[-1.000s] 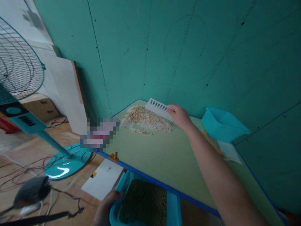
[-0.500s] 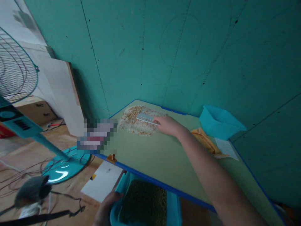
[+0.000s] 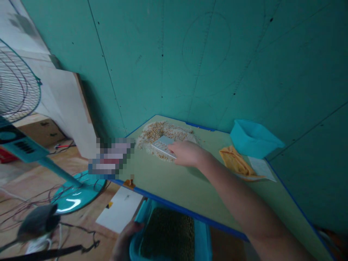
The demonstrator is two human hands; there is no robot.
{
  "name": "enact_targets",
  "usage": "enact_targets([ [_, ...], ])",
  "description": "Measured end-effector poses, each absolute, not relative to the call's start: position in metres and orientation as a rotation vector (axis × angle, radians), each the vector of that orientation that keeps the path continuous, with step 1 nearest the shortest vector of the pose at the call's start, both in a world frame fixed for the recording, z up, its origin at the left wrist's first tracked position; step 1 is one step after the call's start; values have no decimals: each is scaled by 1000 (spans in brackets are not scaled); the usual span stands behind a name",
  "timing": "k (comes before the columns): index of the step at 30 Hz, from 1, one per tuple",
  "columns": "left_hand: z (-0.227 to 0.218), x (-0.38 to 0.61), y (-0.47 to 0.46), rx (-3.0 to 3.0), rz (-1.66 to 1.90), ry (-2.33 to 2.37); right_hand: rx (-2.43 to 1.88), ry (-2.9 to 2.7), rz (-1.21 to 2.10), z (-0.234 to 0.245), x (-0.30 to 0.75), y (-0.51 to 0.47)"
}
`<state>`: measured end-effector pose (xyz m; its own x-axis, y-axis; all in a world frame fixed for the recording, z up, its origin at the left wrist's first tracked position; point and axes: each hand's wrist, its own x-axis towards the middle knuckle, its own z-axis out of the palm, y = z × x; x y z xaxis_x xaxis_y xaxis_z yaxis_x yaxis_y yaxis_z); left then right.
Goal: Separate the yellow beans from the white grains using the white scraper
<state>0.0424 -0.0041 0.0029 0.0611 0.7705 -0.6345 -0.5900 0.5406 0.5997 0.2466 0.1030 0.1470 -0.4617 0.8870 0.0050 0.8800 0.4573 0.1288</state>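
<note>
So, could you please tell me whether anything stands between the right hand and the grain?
Only the white scraper, held in the right hand: it reaches out over the near part of the grain. Nothing else visible stands between them.

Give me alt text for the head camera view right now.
The right hand holds a flat white slotted tool at a pile of pale and golden grains on a table, while the left hand is at the side of a turquoise bin below. An orange cloth and blue container lie farther right.
</note>
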Motion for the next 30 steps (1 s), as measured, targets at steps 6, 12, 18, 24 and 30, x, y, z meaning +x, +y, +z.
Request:
enact_targets([
  [6, 9, 44, -6, 265, 1005, 1093, 1657, 2706, -16, 155, 253, 104],
  [12, 9, 44, -6, 281, 978, 1063, 2033, 2754, -237, 161, 294, 121],
  [18, 8, 43, -5, 278, 964, 1090, 2294, 2720, -217, 159, 321, 132],
  [24, 8, 46, -5, 290, 990, 1079, 2116, 2975, -423, 165, 309, 123],
  [30, 11, 46, -6, 278, 994, 1099, 1936, 2978, -350, 156, 294, 125],
])
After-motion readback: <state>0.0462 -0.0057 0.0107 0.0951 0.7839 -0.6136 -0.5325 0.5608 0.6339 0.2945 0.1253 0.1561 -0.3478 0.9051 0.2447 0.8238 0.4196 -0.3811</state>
